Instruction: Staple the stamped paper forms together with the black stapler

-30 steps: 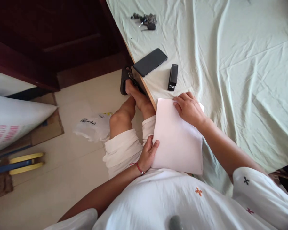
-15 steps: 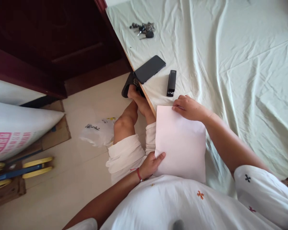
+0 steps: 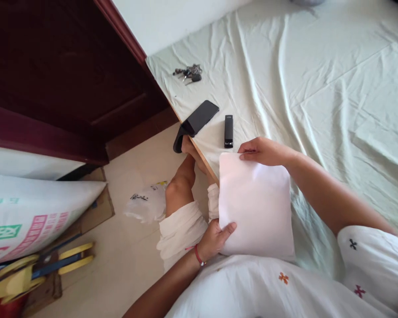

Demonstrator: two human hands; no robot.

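Bedroom setting: a bed under a wrinkled pale green sheet takes up the right of the view, with beige floor tile and a dark red wooden door to the left. Nearest the camera, the person sits at the bed's edge holding a stack of white paper sheets upright between lap and mattress. The left hand grips the lower left corner, thumb over the face and fingers curled behind. The right hand rests on the top edge, fingers pressed together and pinching the upper margin. The stack's edges appear roughly level. In my judgement, squaring it well calls for a loose hold at both ends, so the sheets can settle flush, before clamping down. Beyond the right hand, a black stapler lies on the sheet, near but apart from the paper. A black smartphone overhangs the bed edge just left of it. Farther off lies a bunch of keys. On the floor, a white plastic bag sits beside the knee.
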